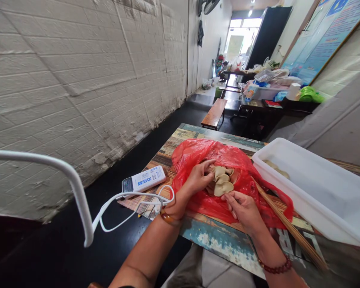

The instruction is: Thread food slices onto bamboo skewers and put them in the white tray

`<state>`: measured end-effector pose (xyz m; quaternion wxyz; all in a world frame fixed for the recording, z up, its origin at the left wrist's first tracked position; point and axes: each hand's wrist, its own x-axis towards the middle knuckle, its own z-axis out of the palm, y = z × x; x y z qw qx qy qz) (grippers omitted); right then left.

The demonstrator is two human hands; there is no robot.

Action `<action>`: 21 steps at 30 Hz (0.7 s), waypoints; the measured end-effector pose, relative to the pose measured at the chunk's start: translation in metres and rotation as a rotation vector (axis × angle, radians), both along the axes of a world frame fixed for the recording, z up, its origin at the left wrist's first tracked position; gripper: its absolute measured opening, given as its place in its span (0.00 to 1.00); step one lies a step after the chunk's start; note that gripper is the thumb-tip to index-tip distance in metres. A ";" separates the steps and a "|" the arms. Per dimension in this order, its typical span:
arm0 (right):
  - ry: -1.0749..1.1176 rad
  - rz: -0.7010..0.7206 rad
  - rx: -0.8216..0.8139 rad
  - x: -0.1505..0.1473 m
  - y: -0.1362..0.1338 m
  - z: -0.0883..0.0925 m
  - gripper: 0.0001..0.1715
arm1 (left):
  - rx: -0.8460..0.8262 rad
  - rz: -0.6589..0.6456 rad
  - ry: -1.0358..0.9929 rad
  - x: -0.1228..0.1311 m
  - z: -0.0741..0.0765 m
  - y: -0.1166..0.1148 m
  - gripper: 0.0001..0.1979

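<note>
An open red plastic bag (192, 154) lies spread on the table, with several beige, flat, rounded pieces (223, 187) heaped in its mouth. I cannot tell what food they are. At the heap's left edge, my left hand (199, 176) curls its fingers; what sits between thumb and fingers is hidden. My right hand (241, 208) pinches the lower edge of one pale piece between thumb and forefinger. Thin bamboo sticks (291, 228) lie in a bundle to the right, partly over the bag. More beige pieces (276, 169) rest inside a white plastic tub (318, 214).
A white power bank (145, 180) with a looped white cable (112, 196) lies at the patterned table's (225, 248) left edge. Beyond stand a wooden bench (214, 113) and a dark table (261, 107) piled with bags and boxes. A white brick-patterned wall (87, 80) runs along the left.
</note>
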<state>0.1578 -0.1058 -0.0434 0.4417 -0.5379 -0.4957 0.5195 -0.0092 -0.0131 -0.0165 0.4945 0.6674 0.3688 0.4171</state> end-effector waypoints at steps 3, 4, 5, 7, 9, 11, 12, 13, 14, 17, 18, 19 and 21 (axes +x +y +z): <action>0.033 -0.001 -0.004 -0.001 0.000 0.002 0.22 | -0.080 -0.051 -0.072 0.000 0.002 -0.002 0.29; 0.042 0.000 -0.002 -0.001 0.000 0.003 0.22 | -0.120 -0.064 -0.115 0.000 0.003 -0.002 0.30; 0.054 0.002 0.001 -0.001 0.001 0.004 0.21 | -0.161 -0.068 -0.169 0.000 0.005 -0.003 0.30; 0.087 0.004 0.004 -0.001 0.001 0.004 0.21 | -0.244 -0.053 -0.292 0.000 0.008 -0.005 0.29; 0.120 -0.001 0.005 0.000 0.002 0.004 0.21 | -0.327 -0.017 -0.408 0.000 0.010 -0.006 0.25; 0.138 -0.005 0.004 0.000 0.002 0.004 0.21 | -0.409 -0.021 -0.473 0.001 0.010 -0.006 0.22; 0.141 -0.006 0.003 0.000 0.002 0.004 0.21 | -0.445 -0.047 -0.485 0.002 0.009 -0.007 0.21; 0.142 -0.005 0.001 0.000 0.002 0.004 0.21 | -0.469 -0.084 -0.485 0.002 0.008 -0.007 0.21; 0.141 -0.007 0.000 -0.001 0.001 0.005 0.21 | -0.485 -0.127 -0.472 0.002 0.007 -0.008 0.21; 0.144 -0.005 -0.004 -0.002 0.000 0.006 0.21 | -0.486 -0.204 -0.417 0.000 0.004 -0.009 0.19; 0.145 -0.001 -0.008 -0.002 0.000 0.006 0.22 | -0.479 -0.208 -0.402 0.000 0.004 -0.010 0.19; 0.145 0.001 -0.013 -0.002 0.000 0.006 0.22 | -0.472 -0.203 -0.393 -0.001 0.004 -0.010 0.19; 0.141 0.012 -0.028 -0.002 0.000 0.005 0.23 | -0.464 -0.186 -0.387 -0.002 0.004 -0.010 0.19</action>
